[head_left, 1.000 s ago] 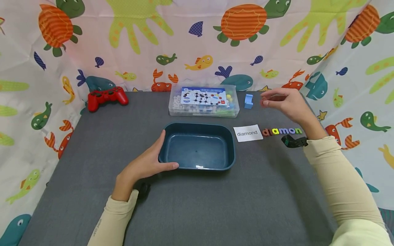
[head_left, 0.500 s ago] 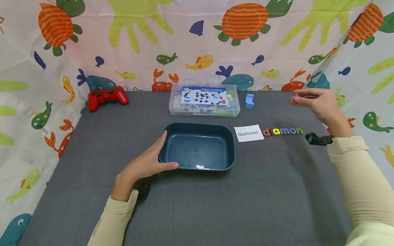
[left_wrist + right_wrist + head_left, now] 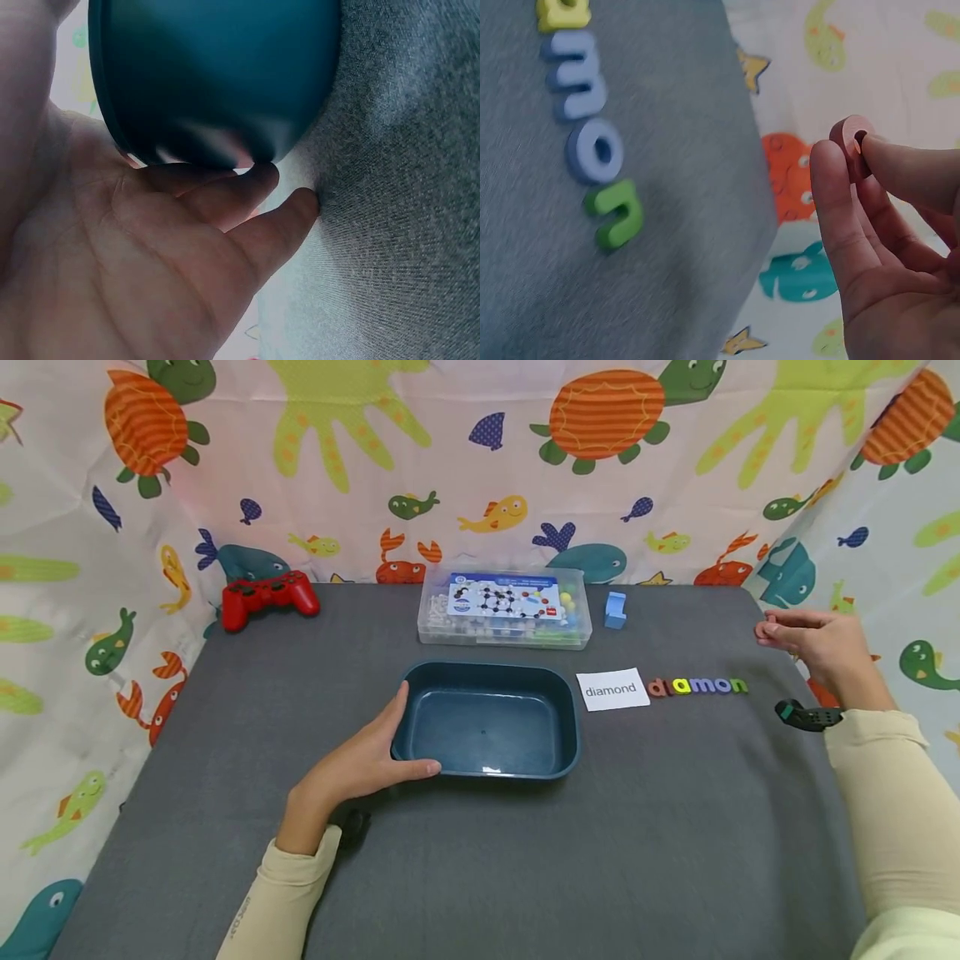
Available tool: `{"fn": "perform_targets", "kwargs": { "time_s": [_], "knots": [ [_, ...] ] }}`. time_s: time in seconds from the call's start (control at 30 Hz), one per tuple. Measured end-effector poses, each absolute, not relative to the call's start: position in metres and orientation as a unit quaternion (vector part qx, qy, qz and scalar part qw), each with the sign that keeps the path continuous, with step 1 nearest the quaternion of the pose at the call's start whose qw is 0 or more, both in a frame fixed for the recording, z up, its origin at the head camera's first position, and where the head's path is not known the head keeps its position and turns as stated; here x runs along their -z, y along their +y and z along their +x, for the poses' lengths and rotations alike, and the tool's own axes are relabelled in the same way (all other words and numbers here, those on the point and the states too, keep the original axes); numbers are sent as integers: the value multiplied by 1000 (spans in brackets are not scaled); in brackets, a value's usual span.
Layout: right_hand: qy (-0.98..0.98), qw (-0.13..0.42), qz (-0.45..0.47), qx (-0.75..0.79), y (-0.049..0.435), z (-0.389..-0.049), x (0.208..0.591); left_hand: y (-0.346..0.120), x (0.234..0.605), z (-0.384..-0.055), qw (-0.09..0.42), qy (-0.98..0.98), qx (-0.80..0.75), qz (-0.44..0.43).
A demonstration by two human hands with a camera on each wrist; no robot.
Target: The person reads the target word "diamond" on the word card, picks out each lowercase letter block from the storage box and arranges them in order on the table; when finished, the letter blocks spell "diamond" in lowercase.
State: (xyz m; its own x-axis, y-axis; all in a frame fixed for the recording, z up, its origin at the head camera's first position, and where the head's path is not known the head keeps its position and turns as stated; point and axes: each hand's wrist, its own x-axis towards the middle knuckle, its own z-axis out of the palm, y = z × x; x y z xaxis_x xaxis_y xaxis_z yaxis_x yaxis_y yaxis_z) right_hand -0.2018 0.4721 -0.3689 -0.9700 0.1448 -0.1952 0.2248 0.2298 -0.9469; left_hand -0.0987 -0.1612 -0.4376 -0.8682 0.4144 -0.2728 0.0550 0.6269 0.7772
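Note:
My left hand (image 3: 352,772) holds the left end of a dark blue plastic basin (image 3: 566,760), with the thumb along its front rim. In the left wrist view, fingertips touch the basin's wall (image 3: 217,82), and one fingertip meets the table. Over the table's right edge, my right hand (image 3: 828,647) pinches a reddish-brown letter (image 3: 849,142) between thumb and index finger. A hole shows in it; which letter it is, I cannot tell. Below and left of that hand lie several coloured letters reading "diamon", including a green n (image 3: 621,216), beside a white card (image 3: 612,689) printed "diamond".
At the back stands a clear plastic box (image 3: 502,635) of small parts, with a light-blue piece (image 3: 615,610) to its right. A red game controller (image 3: 268,599) lies back left. Patterned cloth (image 3: 465,452) hangs behind and at the sides of the grey table (image 3: 562,868).
My right hand has moved right, past the row of letters, and slightly toward me, still pinching the reddish letter. The left hand stays on the basin.

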Motion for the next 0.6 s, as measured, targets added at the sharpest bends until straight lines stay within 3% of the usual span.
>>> {"fn": "perform_targets", "kwargs": {
  "time_s": [0.6],
  "knots": [
    [897,89,110,419,502,-189,405,-161,440,-100,217,875,-411,136]
  ]
}}
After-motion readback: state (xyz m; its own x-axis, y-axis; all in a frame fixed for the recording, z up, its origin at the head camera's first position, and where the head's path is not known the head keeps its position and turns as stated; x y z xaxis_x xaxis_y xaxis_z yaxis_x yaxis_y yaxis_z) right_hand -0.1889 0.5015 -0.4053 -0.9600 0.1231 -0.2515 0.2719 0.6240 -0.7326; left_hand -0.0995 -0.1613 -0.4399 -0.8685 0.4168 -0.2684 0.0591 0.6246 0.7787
